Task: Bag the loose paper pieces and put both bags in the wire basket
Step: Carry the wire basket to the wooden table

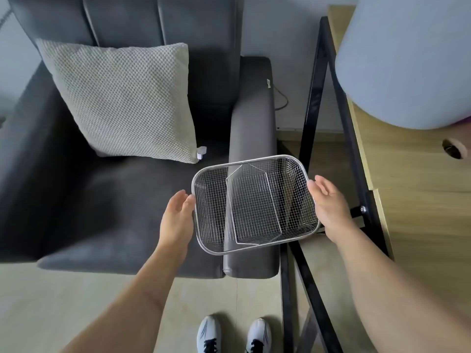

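An empty silver wire basket (254, 159) is held in the air over the right armrest (252, 128) of a dark grey armchair. My left hand (177, 217) grips its left rim, thumb on the edge. Along the basket's right rim lies my right hand (328, 202), fingers underneath. Through the mesh I see only the armrest and the floor. A small white piece (201, 152) lies on the seat beside the cushion's lower right corner. No bags are in view.
A pale textured cushion (122, 98) leans on the armchair's backrest. A wooden desk (413, 200) with a black metal frame (328, 123) stands at the right, a large pale grey rounded object (407, 59) on it. My two white shoes (234, 335) stand on the light floor.
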